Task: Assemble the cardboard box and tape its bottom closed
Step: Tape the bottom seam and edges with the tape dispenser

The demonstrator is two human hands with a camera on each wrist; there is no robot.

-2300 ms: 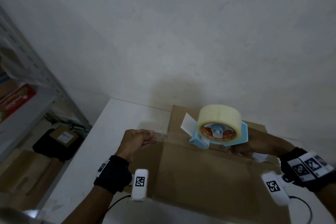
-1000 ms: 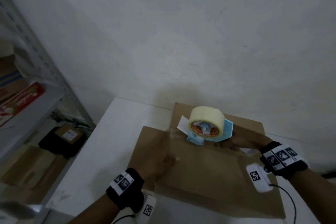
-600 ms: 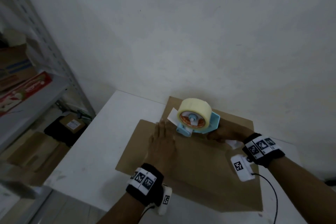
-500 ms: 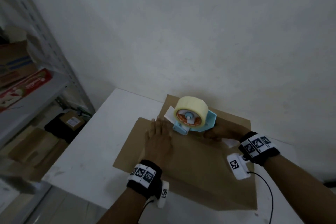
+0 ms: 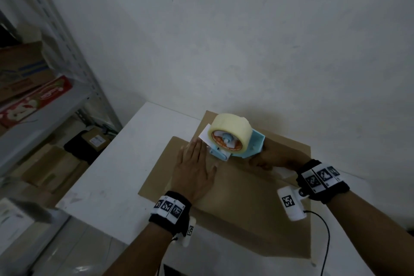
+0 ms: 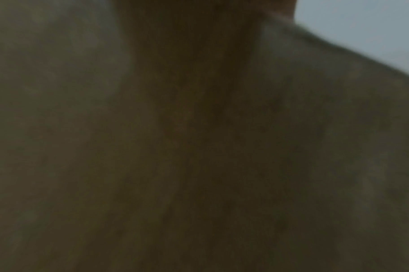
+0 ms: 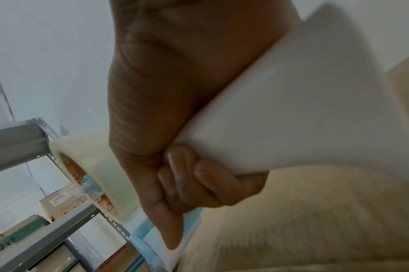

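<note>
While flat, brown cardboard box [image 5: 257,204] lies under tape dispenser [image 5: 237,143].

Matt cardboard, glossy tape, smooth plastic

The cardboard box [image 5: 257,204] is matt brown with faint corrugation ribs; on it stands the tape dispenser [image 5: 244,148], smooth light-blue plastic with a smooth white handle [image 7: 292,110] and a glossy, translucent yellowish tape roll [image 5: 230,127]. Under the box the counter [image 5: 116,175] is smooth matt white. Left of the box the shelf rack [image 7: 17,143] is grey painted perforated metal.
</note>
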